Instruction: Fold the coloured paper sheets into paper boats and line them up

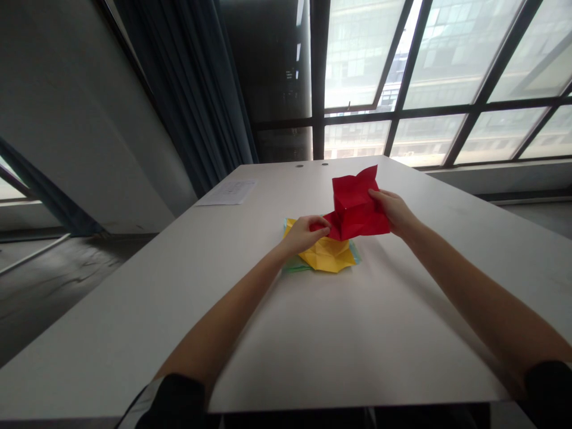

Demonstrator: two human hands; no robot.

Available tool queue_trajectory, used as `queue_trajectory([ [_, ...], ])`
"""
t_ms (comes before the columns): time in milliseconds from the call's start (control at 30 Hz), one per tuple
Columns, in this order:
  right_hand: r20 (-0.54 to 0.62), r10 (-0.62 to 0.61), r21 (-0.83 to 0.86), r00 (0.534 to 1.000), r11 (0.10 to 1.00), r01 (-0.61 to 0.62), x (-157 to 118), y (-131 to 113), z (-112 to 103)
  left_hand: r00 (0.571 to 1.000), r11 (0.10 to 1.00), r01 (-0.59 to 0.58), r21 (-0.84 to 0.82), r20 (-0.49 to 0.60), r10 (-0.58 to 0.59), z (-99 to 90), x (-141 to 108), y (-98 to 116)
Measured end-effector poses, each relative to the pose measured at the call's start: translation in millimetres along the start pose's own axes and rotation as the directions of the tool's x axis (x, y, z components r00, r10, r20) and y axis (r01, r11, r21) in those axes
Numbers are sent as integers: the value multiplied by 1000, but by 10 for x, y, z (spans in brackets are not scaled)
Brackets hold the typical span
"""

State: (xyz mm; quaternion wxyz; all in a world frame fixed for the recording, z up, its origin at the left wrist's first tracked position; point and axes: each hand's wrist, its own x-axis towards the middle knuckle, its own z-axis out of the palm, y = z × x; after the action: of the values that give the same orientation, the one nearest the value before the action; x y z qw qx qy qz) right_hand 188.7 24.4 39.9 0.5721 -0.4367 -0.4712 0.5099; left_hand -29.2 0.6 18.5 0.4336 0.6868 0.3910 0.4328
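Observation:
A creased sheet of red paper [357, 205] is held up above the table between both hands. My left hand [306, 233] pinches its lower left corner between thumb and fingers. My right hand [392, 211] grips its right edge, thumb on the near face. The red paper is partly folded, with raised flaps along the top. Beneath it lies a creased yellow paper [330, 255], on top of green paper [297, 265] and a light blue edge. My left hand is just over this pile and hides part of it.
The long white table [313, 333] stretches away toward the windows [424, 71]. A printed white sheet [227, 192] lies at its far left. Two round holes are near the table's far edge. A dark blue curtain [192, 89] hangs behind on the left.

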Motion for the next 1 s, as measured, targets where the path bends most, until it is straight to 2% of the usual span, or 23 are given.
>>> queue_trajectory([
  [167,23,-39,-59,999,997,41,-117,-54,179,976,986,-68,154,-194,98,85,-28,54],
  [267,23,-54,-93,998,994,56,-130,-69,208,963,965,-81,248,-230,140,88,-13,45],
  [333,5,-61,-82,998,995,61,-100,-57,175,959,964,-51,261,-256,120,72,17,12],
  [400,-20,-55,-44,998,998,54,-52,-34,115,958,985,-10,172,-279,59,51,48,-23],
  [500,-40,-18,-12,999,1000,18,12,-2,17,969,990,58,-128,-232,-87,27,71,-31],
  [600,-30,40,-31,999,999,-41,25,2,-40,962,910,128,-395,-174,-211,6,65,23],
  [733,21,95,-28,995,995,-94,3,-3,-41,944,830,142,-540,-178,-278,-31,61,86],
  [800,37,96,-36,995,995,-95,9,13,-37,941,845,108,-524,-220,-256,-50,67,80],
  [867,43,94,-45,995,995,-92,26,35,-37,943,900,48,-433,-277,-184,-65,78,51],
  [933,50,93,-50,994,995,-91,36,47,-33,942,968,-16,-252,-328,-71,-80,89,14],
  [1000,53,98,-51,994,994,-95,26,38,-19,928,998,-48,-33,-370,32,-94,96,-15],
])
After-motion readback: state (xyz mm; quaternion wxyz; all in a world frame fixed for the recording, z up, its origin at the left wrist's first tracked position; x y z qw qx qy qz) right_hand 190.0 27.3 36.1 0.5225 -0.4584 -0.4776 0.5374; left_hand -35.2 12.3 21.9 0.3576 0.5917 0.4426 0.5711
